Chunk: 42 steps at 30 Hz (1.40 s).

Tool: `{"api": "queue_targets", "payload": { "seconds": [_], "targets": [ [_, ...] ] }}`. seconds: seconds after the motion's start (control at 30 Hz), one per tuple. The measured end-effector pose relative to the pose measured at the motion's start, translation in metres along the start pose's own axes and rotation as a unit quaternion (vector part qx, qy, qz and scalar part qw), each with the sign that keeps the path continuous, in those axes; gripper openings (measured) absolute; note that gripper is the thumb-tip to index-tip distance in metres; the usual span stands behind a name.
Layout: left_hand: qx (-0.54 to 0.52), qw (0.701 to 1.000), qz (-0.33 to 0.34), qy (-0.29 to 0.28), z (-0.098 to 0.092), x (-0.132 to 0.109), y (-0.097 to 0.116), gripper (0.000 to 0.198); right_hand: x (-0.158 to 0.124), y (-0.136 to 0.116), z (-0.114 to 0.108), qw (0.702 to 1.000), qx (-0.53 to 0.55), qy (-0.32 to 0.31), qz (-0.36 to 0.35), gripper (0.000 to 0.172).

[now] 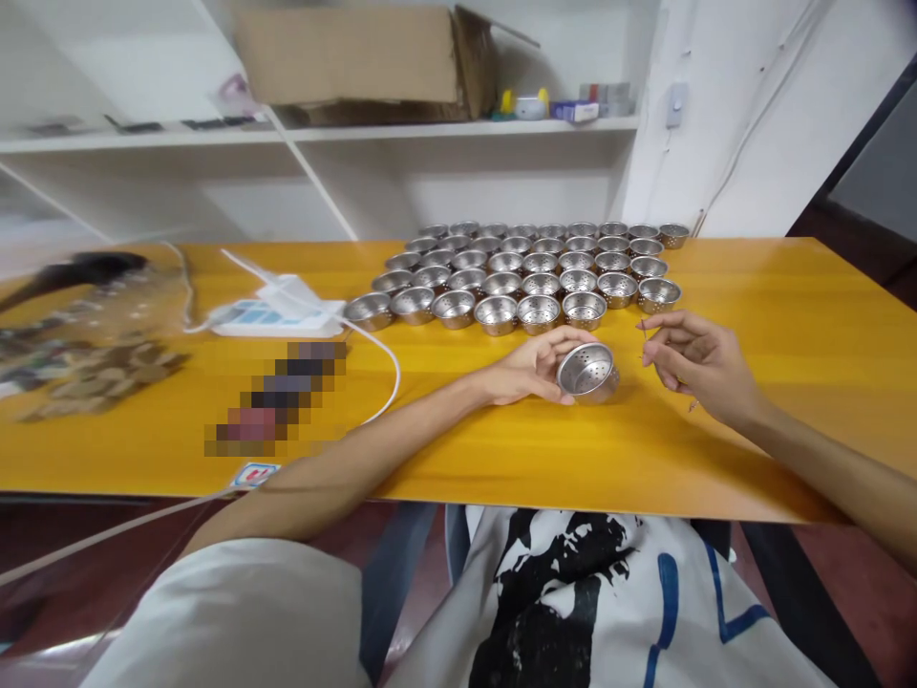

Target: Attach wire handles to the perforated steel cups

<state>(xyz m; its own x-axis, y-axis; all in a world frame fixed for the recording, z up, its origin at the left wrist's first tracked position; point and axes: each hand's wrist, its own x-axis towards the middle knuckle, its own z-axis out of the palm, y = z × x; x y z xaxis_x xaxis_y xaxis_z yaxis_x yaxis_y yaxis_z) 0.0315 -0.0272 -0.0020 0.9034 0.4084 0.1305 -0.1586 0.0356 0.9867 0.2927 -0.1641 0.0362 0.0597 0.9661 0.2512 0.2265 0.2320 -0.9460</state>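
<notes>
My left hand (531, 369) is curled around a small steel strainer cup (588, 373) with a perforated bottom, tipped on its side just above the yellow table (788, 325). My right hand (698, 365) hovers a little to the right of the cup, its fingers pinched on a thin wire-like piece (644, 334) that is too small to name. Behind both hands, several rows of identical steel cups (534, 268) stand upright on the table.
A white power strip (276, 315) with a cable lies left of the cups, beside a blurred-out object. A blurry pile of dark items (86, 368) sits at the far left. White shelves behind hold a cardboard box (365, 62) and small items.
</notes>
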Motion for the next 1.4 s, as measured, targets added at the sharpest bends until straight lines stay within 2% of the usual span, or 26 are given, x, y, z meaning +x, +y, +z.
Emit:
{"api": "queue_targets", "payload": {
  "seconds": [0.13,0.2,0.3,0.37,0.63,0.7,0.87,0.93,1.03,1.1,1.17,1.27,1.33,1.4],
  "targets": [
    [0.068,0.996,0.058,0.007,0.001,0.002,-0.007,0.084,-0.001,0.005,0.005,0.998,0.055,0.006,0.004,0.034],
    [0.162,0.980,0.099,0.063,0.002,0.003,-0.010,0.087,-0.001,0.008,0.007,0.998,0.062,0.002,0.018,0.037],
    [0.296,0.931,0.142,0.160,0.003,0.003,-0.012,0.088,-0.001,0.010,0.009,0.998,0.045,0.001,0.043,0.039],
    [0.327,0.915,0.157,0.179,0.003,0.002,-0.011,0.084,-0.003,0.010,0.010,0.998,0.036,0.003,0.048,0.039],
    [0.249,0.948,0.152,0.129,0.016,-0.006,-0.006,0.077,-0.008,0.003,0.014,0.991,0.125,-0.051,0.018,0.025],
    [0.264,0.941,0.160,0.139,0.017,-0.006,-0.005,0.079,-0.008,0.003,0.014,0.987,0.147,-0.056,0.019,0.023],
    [0.360,0.894,0.204,0.170,0.014,-0.005,-0.006,0.076,-0.009,0.005,0.011,0.983,0.163,-0.080,0.035,0.021],
    [0.351,0.898,0.208,0.165,0.016,-0.005,-0.007,0.075,-0.009,0.005,0.012,0.981,0.165,-0.091,0.041,0.021],
    [0.287,0.927,0.192,0.145,0.023,-0.006,-0.008,0.075,-0.009,0.006,0.013,0.979,0.171,-0.097,0.048,0.022],
    [0.272,0.935,0.176,0.147,0.029,-0.008,-0.009,0.078,-0.010,0.006,0.015,0.979,0.173,-0.101,0.051,0.023],
    [0.278,0.931,0.178,0.155,0.035,-0.010,-0.010,0.088,-0.010,0.006,0.016,0.979,0.169,-0.104,0.051,0.023],
    [0.295,0.927,0.190,0.130,0.040,-0.013,-0.011,0.099,-0.010,0.006,0.016,0.981,0.159,-0.103,0.040,0.021],
    [0.313,0.923,0.188,0.119,0.041,-0.014,-0.010,0.094,-0.010,0.007,0.016,0.983,0.159,-0.081,0.031,0.021],
    [0.328,0.918,0.182,0.132,0.042,-0.015,-0.009,0.086,-0.009,0.007,0.015,0.985,0.165,-0.050,0.024,0.022]
  ]
}}
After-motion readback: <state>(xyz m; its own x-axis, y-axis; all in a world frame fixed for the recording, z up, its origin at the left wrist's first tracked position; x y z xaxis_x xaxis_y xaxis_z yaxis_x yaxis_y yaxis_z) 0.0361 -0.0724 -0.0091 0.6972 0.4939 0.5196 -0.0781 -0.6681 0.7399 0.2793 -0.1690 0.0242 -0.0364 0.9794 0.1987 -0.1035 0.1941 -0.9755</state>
